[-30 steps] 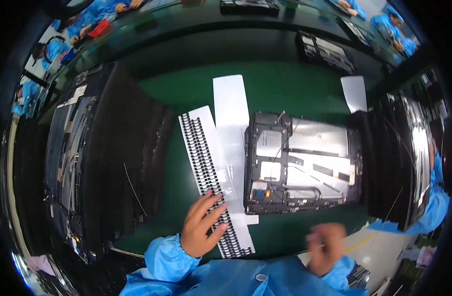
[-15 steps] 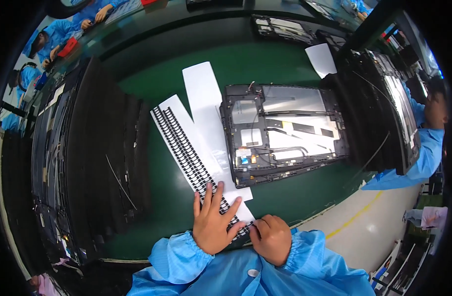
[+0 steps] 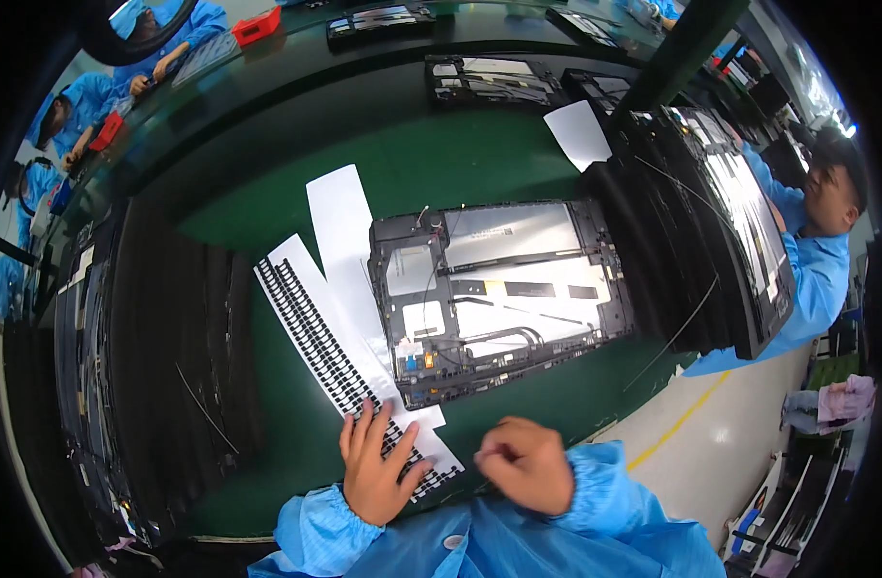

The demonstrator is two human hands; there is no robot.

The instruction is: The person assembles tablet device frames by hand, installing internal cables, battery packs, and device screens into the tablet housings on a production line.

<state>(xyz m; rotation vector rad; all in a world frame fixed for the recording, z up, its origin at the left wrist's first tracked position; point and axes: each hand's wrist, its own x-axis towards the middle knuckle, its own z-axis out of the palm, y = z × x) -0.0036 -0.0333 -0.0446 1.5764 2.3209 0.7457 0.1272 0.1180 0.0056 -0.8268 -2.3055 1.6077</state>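
Observation:
My left hand (image 3: 376, 474) lies with spread fingers on the lower part of a white backing sheet (image 3: 292, 252) that carries rows of small black tabs, apparently stickers. Just right of that sheet's lower end, my right hand (image 3: 532, 467) hovers with thumb and fingers pinched together. Whatever the pinch holds, if anything, is hidden. A second, plain white sheet (image 3: 340, 217) runs beside the tab sheet, partly under an open black device frame (image 3: 513, 231). Silver panels, cables and small boards show inside this frame.
Upright dark panels stand packed at the left (image 3: 171, 337), and another stack (image 3: 653, 270) stands right of the frame. A white sheet (image 3: 578, 135) lies by the right stack. More device frames (image 3: 494, 82) sit on a dark line beyond. A co-worker (image 3: 826, 202) stands at the right.
My right hand has come off the lower end of the tab sheet and moved away to its right. My left hand stays on the sheet. The whole view has shifted.

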